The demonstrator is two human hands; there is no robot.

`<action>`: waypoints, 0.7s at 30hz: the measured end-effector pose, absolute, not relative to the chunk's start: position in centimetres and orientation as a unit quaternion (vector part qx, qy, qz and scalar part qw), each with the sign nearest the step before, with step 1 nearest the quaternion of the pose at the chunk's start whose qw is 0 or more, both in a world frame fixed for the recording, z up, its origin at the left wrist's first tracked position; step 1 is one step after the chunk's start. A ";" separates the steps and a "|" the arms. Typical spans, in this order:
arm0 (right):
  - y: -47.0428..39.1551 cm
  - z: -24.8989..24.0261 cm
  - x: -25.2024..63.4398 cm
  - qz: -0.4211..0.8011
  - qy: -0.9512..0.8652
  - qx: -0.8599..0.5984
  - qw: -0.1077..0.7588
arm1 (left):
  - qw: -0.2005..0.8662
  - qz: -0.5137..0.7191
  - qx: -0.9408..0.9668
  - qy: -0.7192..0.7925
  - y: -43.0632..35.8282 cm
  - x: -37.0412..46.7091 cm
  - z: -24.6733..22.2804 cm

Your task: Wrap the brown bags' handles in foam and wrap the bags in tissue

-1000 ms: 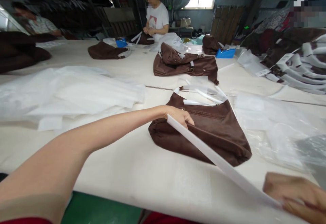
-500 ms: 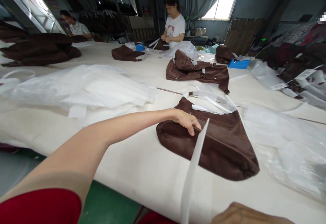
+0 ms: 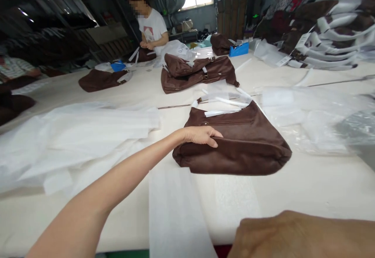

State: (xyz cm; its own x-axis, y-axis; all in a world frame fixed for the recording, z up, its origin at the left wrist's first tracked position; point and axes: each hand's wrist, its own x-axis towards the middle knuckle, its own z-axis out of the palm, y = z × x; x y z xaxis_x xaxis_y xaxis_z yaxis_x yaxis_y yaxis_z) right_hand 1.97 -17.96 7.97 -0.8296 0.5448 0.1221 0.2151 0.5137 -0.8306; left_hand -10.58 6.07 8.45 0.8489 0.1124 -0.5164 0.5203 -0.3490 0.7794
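- In the head view, a brown leather handbag (image 3: 243,148) lay on the pale work surface (image 3: 319,187), a little in from the near edge, its base toward that edge and its strap end toward the far one.
- The worker's left hand (image 3: 202,136) was clamped on the handbag, thumb and fingers pinching a fold along its front.
- The right hand (image 3: 284,234) hung above the near edge, back upward, well apart from the left; its fingers were out of my sight, so I couldn't tell whether they gripped anything.
- Between the two hands, a white sheet (image 3: 177,207) ran from just beside the handbag's base out past the near edge; I couldn't tell whether anything held it.
- White strips (image 3: 224,113) lay by the handbag's top.
- Left of the handbag spread a heap of white sheets (image 3: 88,137); to its right, clear plastic bags (image 3: 316,121).
- Closer to the far edge sat a buckled brown bag (image 3: 190,80), another brown bag (image 3: 98,81) off to its left, and a blue holder (image 3: 238,49).
- On the far right, bags with white-wrapped handles (image 3: 334,51) were piled up.
- At the far edge a co-worker in a white T-shirt (image 3: 154,27) had both hands by a dark brown bag (image 3: 146,54).
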 end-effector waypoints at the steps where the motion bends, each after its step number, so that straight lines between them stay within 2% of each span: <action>1: -17.6 8.4 2.5 0.428 -0.847 -0.255 0.183 | 0.532 -0.194 0.801 0.194 6.2 -10.6 8.5; 4: -16.0 8.5 5.2 0.335 -0.832 -0.412 0.157 | 0.526 -0.199 0.807 0.182 6.4 -10.5 8.5; 6: -14.8 7.8 7.3 0.232 -0.808 -0.527 0.125 | 0.526 -0.200 0.807 0.179 6.6 -10.4 8.5; 9: -13.9 6.1 9.9 0.080 -0.776 -0.622 0.069 | 0.533 -0.208 0.800 0.180 6.5 -10.2 8.4; 14: -14.0 4.3 10.7 -0.097 -0.741 -0.662 0.058 | 0.530 -0.219 0.799 0.177 6.3 -9.7 8.8; 19: -14.2 3.5 10.2 -0.163 -0.742 -0.645 0.084 | 0.509 -0.198 0.812 0.205 6.1 -9.6 10.3; 21: -14.0 3.3 10.2 -0.169 -0.742 -0.642 0.096 | 0.453 -0.212 0.841 0.206 5.5 -9.4 10.6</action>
